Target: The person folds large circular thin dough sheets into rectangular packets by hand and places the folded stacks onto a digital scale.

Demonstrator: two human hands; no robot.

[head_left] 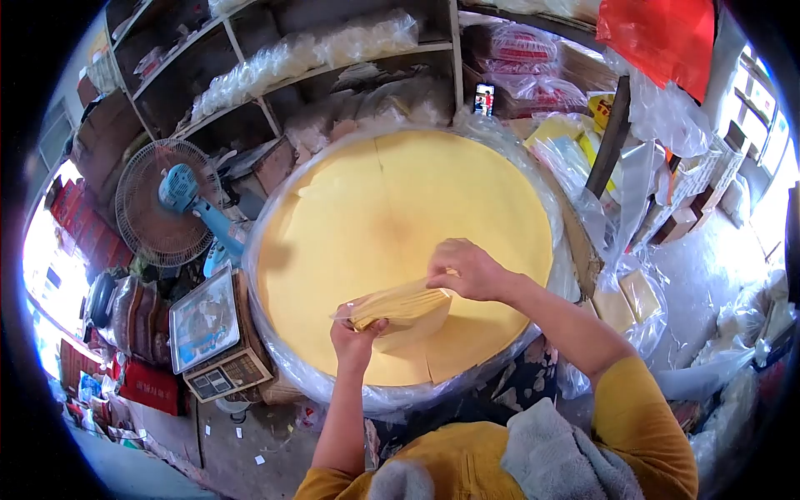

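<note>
Both my hands hold a clear plastic bag (408,307) with a stack of thin yellow sheets inside, tilted above a round yellow tabletop (350,200). My left hand (357,335) grips its near left end, with the thumb over the front and the fingers behind. At the upper right end, my right hand (468,270) is closed on the bag's edge, the fingers bent and partly hidden. What exactly lies under those right fingertips is hard to make out. The bundle casts a shadow on the tabletop.
Clear plastic wraps the tabletop's rim. At left stand a blue fan (179,190) and a flat scale (205,319) on a box. Shelves (308,79) with bagged goods rise behind, and a lit phone (484,99) leans at the far edge. Bagged yellow packs (627,302) lie at right.
</note>
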